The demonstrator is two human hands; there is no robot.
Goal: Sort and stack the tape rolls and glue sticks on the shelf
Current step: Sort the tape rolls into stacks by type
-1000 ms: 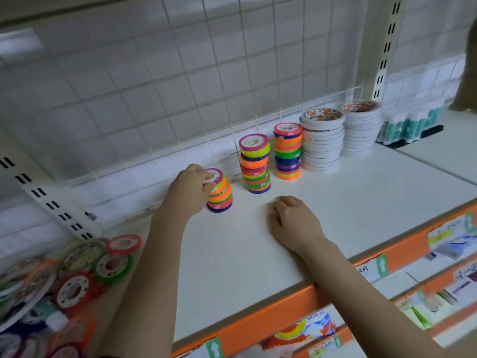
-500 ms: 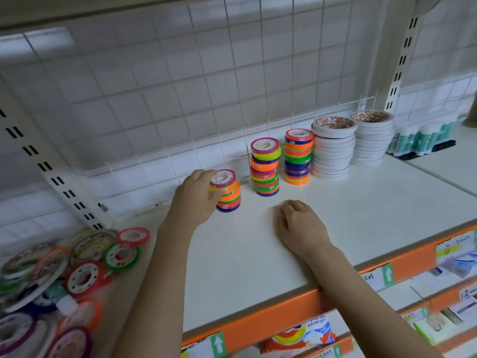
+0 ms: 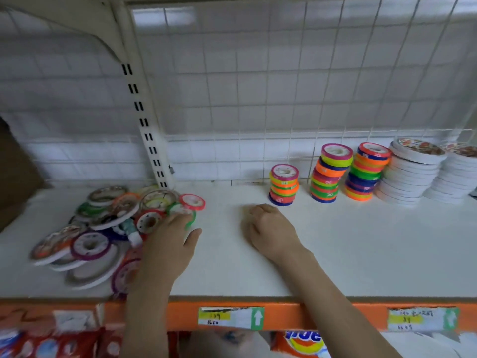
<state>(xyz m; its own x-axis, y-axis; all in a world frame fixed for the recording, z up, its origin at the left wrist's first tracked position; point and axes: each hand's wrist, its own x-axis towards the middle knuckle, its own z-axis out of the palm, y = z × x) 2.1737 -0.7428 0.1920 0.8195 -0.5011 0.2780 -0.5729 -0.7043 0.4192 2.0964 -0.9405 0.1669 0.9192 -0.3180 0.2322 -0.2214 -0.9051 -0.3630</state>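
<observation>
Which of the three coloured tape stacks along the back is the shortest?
The leftmost coloured stack, topped by a pink-rimmed roll. It is clearly lower than the middle stack and the right stack, and stands nearest the right hand.

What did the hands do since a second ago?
The left hand let go of the short colored tape stack and moved left to the loose tape pile, fingers reaching over its rolls. The right hand stayed resting on the shelf. The stacks stayed put.
</observation>
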